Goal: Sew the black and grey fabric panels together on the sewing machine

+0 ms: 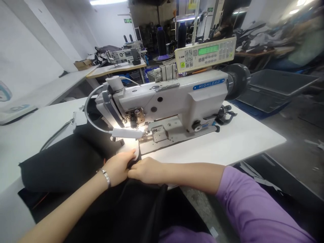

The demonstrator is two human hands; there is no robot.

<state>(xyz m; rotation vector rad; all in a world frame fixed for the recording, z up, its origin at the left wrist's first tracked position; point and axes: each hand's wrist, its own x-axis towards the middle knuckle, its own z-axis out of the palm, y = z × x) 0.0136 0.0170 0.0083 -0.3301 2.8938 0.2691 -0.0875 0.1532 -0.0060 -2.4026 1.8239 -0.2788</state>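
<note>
Black fabric lies over the left of the table, runs up to the needle area of the sewing machine and hangs down over my lap. My left hand, with a silver bracelet at its wrist, is closed on the fabric's edge, its thumb against a white piece with a rounded corner. Close beside it, touching, my right hand is bent round the same black fabric, fingers curled. A small lamp lights the spot in front of the needle. The needle tip and presser foot are mostly hidden behind the lamp.
A control panel with a green display stands above the machine. Behind are thread cones and another sewing machine. A grey plastic crate is at the right. The white table's edge ends there.
</note>
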